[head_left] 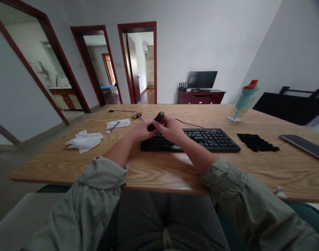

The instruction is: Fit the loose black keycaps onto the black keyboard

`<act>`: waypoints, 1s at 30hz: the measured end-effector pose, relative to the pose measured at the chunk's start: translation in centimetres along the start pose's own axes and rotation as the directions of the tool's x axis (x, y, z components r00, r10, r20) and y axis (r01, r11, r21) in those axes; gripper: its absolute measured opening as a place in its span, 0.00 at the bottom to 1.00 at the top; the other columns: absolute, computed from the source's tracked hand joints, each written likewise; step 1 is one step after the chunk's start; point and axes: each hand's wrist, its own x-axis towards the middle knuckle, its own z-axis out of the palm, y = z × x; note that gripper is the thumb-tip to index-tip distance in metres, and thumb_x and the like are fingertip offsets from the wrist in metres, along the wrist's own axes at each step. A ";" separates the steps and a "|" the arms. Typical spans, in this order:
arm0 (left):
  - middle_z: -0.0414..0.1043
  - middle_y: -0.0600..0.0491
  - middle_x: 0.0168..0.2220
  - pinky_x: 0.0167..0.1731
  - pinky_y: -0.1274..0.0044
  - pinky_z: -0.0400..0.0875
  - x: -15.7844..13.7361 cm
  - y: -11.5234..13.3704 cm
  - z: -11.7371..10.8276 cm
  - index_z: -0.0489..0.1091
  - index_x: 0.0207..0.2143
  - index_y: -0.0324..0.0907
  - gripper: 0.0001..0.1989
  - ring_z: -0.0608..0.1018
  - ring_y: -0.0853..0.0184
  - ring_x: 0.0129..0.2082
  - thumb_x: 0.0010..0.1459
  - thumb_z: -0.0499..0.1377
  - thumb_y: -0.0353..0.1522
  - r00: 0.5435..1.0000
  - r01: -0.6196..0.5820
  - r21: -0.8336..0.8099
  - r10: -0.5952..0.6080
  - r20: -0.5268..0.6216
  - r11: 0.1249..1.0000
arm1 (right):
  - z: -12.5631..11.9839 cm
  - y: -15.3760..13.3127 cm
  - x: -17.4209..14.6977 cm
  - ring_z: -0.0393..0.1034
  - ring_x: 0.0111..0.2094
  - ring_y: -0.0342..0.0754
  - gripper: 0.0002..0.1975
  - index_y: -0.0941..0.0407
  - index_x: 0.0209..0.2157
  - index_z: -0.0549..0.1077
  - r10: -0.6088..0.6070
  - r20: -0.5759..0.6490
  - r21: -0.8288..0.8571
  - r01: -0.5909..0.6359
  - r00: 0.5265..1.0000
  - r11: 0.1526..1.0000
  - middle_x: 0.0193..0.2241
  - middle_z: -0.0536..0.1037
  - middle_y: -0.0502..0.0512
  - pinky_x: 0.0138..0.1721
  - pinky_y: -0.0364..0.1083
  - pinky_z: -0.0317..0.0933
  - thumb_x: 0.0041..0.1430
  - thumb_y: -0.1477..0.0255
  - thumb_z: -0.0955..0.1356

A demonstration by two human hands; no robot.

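The room is being lit softly and evenly by daylight, which is coming in through the open doorways (146, 62) at about eleven o'clock; the brightest patch is being seen there and is being slightly washed out. No hard shadows are being cast; only a faint, diffuse shadow is being thrown under the forearms onto the wooden table (159, 170). A pale sheen is being reflected off the table near the centre. The picture is being bent by a wide lens: door frames at nine and ten o'clock are being slanted, and edges are being stretched. Corners at one and seven o'clock are being darkened. Distant detail is being rendered soft and slightly smeared.
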 end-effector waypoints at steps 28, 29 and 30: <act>0.76 0.51 0.32 0.33 0.74 0.69 -0.3 -3.1 -0.8 0.75 0.38 0.40 0.15 0.76 0.66 0.32 0.50 0.62 0.39 0.988 0.141 -0.094 -0.135 0.070 0.986 | -1.1 2.0 -1.9 0.66 0.26 0.46 0.19 0.57 0.27 0.74 0.043 -0.066 -0.151 -0.053 0.997 0.987 0.25 0.77 0.55 0.28 0.44 0.55 0.58 0.55 0.67; 0.76 0.51 0.32 0.33 0.74 0.70 -0.3 -3.2 -0.9 0.75 0.38 0.40 0.15 0.76 0.66 0.32 0.50 0.62 0.39 0.988 0.143 -0.097 -0.137 0.072 0.985 | -1.0 2.0 -1.9 0.66 0.26 0.46 0.19 0.57 0.27 0.74 0.039 -0.072 -0.160 -0.050 0.997 0.986 0.25 0.77 0.56 0.28 0.44 0.55 0.58 0.54 0.67; 0.76 0.51 0.32 0.33 0.74 0.70 -0.3 -3.2 -0.9 0.75 0.38 0.40 0.15 0.76 0.66 0.32 0.49 0.63 0.39 0.988 0.144 -0.099 -0.137 0.072 0.985 | -1.0 2.0 -1.9 0.66 0.26 0.46 0.19 0.56 0.27 0.74 0.031 -0.074 -0.169 -0.044 0.997 0.985 0.25 0.77 0.56 0.28 0.45 0.55 0.58 0.54 0.67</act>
